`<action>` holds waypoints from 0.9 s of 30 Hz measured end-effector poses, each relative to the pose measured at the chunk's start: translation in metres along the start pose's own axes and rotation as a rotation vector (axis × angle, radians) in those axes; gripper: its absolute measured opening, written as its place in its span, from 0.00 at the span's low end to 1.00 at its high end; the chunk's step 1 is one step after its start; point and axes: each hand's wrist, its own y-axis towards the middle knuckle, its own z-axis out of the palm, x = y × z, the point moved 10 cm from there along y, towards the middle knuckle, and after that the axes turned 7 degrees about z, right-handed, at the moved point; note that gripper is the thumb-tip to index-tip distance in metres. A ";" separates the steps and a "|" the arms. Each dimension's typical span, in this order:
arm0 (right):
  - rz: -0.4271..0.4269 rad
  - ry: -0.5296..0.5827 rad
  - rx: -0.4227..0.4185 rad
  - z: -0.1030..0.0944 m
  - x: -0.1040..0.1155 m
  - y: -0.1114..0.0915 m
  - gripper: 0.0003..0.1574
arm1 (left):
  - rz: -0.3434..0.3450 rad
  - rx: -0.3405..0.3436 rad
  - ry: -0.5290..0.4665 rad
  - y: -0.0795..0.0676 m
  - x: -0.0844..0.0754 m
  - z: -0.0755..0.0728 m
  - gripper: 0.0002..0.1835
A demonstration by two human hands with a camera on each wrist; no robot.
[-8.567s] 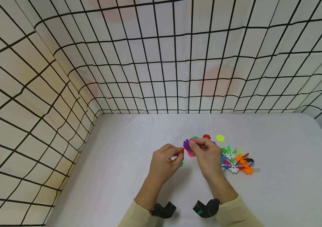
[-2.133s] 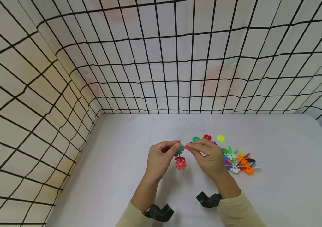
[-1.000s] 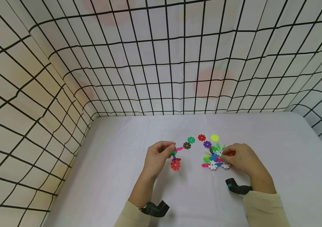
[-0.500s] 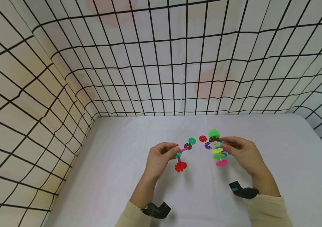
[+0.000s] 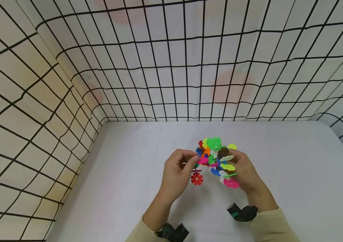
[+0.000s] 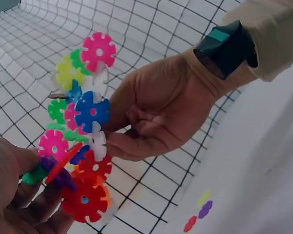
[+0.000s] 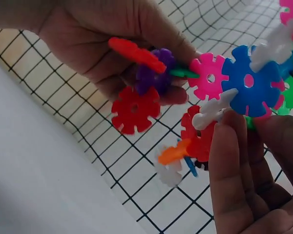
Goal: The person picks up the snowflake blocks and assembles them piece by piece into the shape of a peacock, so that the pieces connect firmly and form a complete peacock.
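My left hand (image 5: 176, 174) pinches a short chain of interlocking plastic snowflake discs. In the right wrist view the chain shows a purple disc (image 7: 156, 71), red discs (image 7: 135, 110) and a green one seen edge-on. My right hand (image 5: 245, 171) holds a larger cluster of joined snowflake discs (image 5: 217, 144) in many colours, its fingers partly behind it. A pink disc (image 7: 208, 76) stands between the green disc and the cluster's blue disc (image 7: 249, 80). Whether the pink disc is slotted into the cluster I cannot tell.
Loose yellow (image 6: 204, 197), purple (image 6: 205, 209) and red (image 6: 189, 224) discs lie on the white table (image 5: 123, 168). A black wire grid (image 5: 174, 67) rises behind and at the sides. Each wrist wears a black camera (image 5: 242, 212).
My right hand took up the cluster from the table, turned it and brought it left against the small chain. Earlier, a pink disc was added to that chain, which my left hand still holds.
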 end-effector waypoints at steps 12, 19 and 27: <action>-0.128 -0.193 -0.137 -0.002 0.012 -0.004 0.33 | 0.038 0.057 -0.126 0.003 0.005 0.000 0.12; -0.163 -0.248 -0.155 0.001 0.016 -0.004 0.35 | 0.011 0.105 -0.207 0.003 0.007 0.000 0.15; -0.185 -0.362 -0.173 0.006 0.020 -0.004 0.18 | -0.059 0.127 -0.177 0.003 0.013 0.000 0.15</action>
